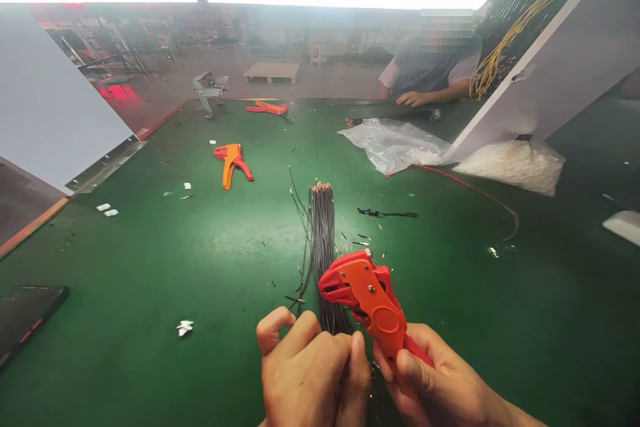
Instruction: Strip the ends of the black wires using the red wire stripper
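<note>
Wrapped round the handles of a red and orange wire stripper, my right hand holds it with the jaws pointing up and left. My left hand is closed in a pinch just left of the tool. A short dark wire end shows at its thumb tip; the rest is hidden by the fingers. Beyond both hands lies a bundle of black wires with bare copper ends at the far side. The stripper's jaws overlap the bundle in view. A few loose wires lie along its left side.
Two more wire strippers, one nearer and one farther, rest on the green table. Clear plastic bags lie right of centre. A dark flat device is at left. Across the table, a person sits.
</note>
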The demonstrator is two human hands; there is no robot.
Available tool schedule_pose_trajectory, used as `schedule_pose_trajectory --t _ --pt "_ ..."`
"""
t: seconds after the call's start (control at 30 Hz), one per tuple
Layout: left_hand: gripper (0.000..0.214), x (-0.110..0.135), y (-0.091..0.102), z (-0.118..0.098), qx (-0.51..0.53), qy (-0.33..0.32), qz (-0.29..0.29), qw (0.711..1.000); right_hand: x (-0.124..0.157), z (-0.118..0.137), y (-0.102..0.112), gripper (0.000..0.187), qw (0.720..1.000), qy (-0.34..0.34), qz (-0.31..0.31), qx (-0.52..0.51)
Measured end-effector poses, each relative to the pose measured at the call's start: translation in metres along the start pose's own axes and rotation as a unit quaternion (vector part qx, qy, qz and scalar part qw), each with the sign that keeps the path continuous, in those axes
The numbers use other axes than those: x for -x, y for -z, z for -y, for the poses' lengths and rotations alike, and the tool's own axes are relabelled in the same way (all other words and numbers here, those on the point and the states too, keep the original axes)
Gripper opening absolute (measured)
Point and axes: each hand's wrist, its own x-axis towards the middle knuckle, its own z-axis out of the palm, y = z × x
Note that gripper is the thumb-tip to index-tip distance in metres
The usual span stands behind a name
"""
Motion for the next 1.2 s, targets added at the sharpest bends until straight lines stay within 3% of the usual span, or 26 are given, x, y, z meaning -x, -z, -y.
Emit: schedule_pose_trajectory --t 0.17,0.23,0.33,0.5,0.7,0.87,1.03,1.2 --pt "0.021 -0.004 0.008 0.007 0.093 0.036 -0.039 0.994 -0.001 0.009 -0.004 0.045 0.989 0.044 0.115 -0.086" --pt "0.021 -0.005 0.01 0.01 0.119 0.04 -0.038 0.991 0.001 0.017 -0.006 0.045 0.989 0.051 0.092 -0.106" --pt "0.021 -0.005 0.01 0.011 0.129 0.041 0.013 0.991 0.005 0.029 -0.008 0.042 0.992 0.075 0.061 -0.079" --pt "0.023 -0.006 -0.001 0.003 0.144 0.063 0.008 0.988 0.009 0.033 -0.008 0.056 0.991 0.12 0.044 -0.036" --pt "0.024 -0.002 -0.004 0.007 0.148 0.106 0.033 0.983 0.01 0.031 0.0 0.057 0.989 0.097 0.078 0.08" --pt "0.027 0.001 -0.003 0.014 0.172 0.152 0.06 0.971 0.01 0.043 -0.007 0.044 0.982 0.053 0.086 0.157" --pt "0.028 0.0 -0.005 0.01 0.166 0.141 0.068 0.974 0.008 0.048 -0.013 0.044 0.982 0.042 0.102 0.153" --pt "0.01 -0.004 0.001 0.014 0.166 0.079 0.062 0.981 0.009 0.044 -0.003 0.051 0.982 0.062 0.092 0.151"
